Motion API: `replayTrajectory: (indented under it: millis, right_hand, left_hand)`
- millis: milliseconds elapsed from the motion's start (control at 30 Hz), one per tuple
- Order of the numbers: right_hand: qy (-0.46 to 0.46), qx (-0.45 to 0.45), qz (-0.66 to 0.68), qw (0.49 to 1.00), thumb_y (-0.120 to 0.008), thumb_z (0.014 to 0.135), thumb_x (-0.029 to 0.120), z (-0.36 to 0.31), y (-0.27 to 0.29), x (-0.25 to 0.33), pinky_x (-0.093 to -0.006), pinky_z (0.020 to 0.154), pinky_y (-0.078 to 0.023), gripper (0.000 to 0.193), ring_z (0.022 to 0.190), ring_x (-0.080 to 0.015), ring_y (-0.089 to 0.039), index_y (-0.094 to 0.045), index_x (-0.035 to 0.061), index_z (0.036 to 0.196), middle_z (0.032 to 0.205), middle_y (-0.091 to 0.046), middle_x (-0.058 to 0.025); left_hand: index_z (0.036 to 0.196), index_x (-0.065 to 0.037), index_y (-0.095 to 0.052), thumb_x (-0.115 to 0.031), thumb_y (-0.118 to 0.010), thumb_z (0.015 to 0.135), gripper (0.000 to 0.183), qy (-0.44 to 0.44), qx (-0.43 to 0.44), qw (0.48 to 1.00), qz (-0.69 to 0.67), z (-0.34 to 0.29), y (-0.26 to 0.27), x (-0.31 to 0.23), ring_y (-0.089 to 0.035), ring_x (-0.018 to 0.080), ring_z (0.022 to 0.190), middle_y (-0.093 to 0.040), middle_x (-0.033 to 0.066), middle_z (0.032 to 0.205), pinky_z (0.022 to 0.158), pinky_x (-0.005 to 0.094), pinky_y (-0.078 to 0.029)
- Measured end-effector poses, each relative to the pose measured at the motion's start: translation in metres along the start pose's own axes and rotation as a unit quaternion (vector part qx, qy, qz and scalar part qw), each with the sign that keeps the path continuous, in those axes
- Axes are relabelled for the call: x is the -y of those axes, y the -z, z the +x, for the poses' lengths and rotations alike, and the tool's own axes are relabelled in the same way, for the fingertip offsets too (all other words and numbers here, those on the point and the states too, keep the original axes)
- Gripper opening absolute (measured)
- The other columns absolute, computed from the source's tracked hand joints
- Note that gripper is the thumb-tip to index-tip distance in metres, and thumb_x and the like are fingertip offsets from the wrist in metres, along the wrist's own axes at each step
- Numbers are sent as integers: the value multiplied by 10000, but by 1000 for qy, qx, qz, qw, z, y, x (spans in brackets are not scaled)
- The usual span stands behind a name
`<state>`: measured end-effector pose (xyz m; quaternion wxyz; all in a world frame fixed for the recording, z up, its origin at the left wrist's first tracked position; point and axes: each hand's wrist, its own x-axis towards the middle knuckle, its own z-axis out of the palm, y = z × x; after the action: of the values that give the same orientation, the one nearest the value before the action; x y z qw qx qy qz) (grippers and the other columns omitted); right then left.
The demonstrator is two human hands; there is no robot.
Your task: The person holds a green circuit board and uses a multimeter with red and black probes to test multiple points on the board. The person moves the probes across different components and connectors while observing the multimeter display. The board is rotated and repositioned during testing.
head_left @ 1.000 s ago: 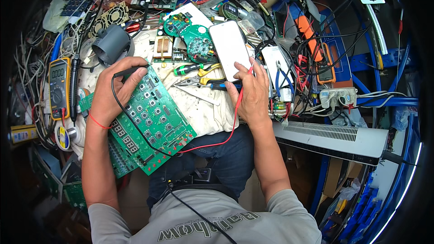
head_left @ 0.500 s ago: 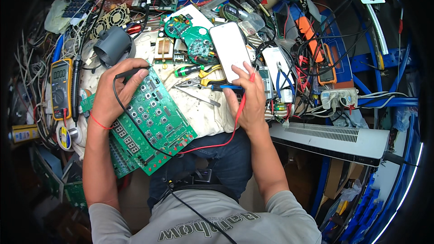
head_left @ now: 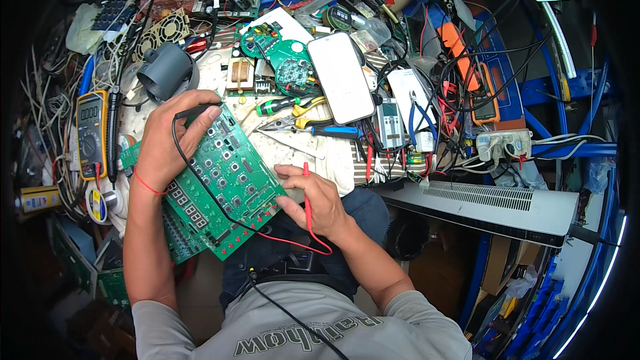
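A green circuit board [head_left: 245, 179] with push buttons and digit displays is tilted over my lap and the table edge. Another green board [head_left: 179, 243] shows below its lower left side. My left hand [head_left: 170, 135] is closed at the board's upper left, with a black test probe [head_left: 189, 112] between thumb and fingers. My right hand [head_left: 320, 203] is by the board's right edge, its thumb and a finger close to that edge. A red test probe [head_left: 307, 193] is held between its fingers, pointing away from me. Both probe leads cross the board's lower part.
A yellow-edged multimeter [head_left: 91, 135] stands at the left. Beyond the board lie pliers [head_left: 300, 122], a screwdriver [head_left: 277, 105], tweezers [head_left: 293, 143] and a white-screened phone [head_left: 341, 79]. A grey plastic pipe fitting [head_left: 165, 70] stands behind my left hand. Tangled cables crowd the right.
My right hand has come back from the phone toward me and to the left, to the board's right edge, carrying the red probe. My left hand has barely moved.
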<state>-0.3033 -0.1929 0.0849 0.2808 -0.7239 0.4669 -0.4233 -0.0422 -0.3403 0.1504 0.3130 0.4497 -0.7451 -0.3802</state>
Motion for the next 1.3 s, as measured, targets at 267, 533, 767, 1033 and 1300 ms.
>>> replayTrajectory:
  millis: [267, 533, 767, 1033, 1300]
  right_hand:
    - [69, 45, -28, 996, -924, 787, 287, -1, 7, 4, -441, 948, -580, 520, 1196, -417, -677, -589, 58, 1112, 1337, -672, -225]
    - [76, 78, -86, 990, -922, 774, 298, -9, 8, 3, -463, 1043, -537, 511, 1294, -389, -634, -599, 79, 1104, 1378, -662, -188]
    - [74, 75, -87, 991, -898, 792, 215, -11, 6, -3, -446, 1033, -548, 428, 1281, -369, -648, -611, 80, 1079, 1353, -684, -164]
    - [80, 64, -93, 990, -892, 785, 175, -11, 5, -5, -433, 1027, -554, 371, 1266, -351, -659, -638, 76, 1038, 1339, -697, -154]
    - [85, 58, -89, 991, -891, 786, 163, -12, 3, -7, -433, 1013, -561, 365, 1256, -350, -664, -634, 80, 1032, 1342, -696, -150]
  left_hand:
    - [1128, -2, -711, -139, -710, 1003, 186, -9, 10, 996, 85, 4, 2, -17, -678, 201, 957, -728, 110, 1056, 881, 320, -523]
    - [1065, -40, -706, -203, -714, 985, 181, -21, 30, 990, 135, 10, 0, -31, -700, 344, 963, -734, 136, 989, 855, 420, -529]
    - [1087, -44, -718, -153, -738, 957, 170, -86, -19, 987, 131, 7, -4, -40, -689, 365, 1087, -741, 153, 1051, 958, 431, -518]
    - [1173, -19, -708, -176, -712, 973, 254, -200, -61, 972, 111, -58, 1, -86, -721, 366, 1108, -766, 164, 1113, 989, 457, -537]
    - [1231, -36, -632, -305, -618, 1045, 327, -167, -91, 974, -125, -154, -22, -89, -745, 285, 760, -760, 115, 814, 703, 405, -582]
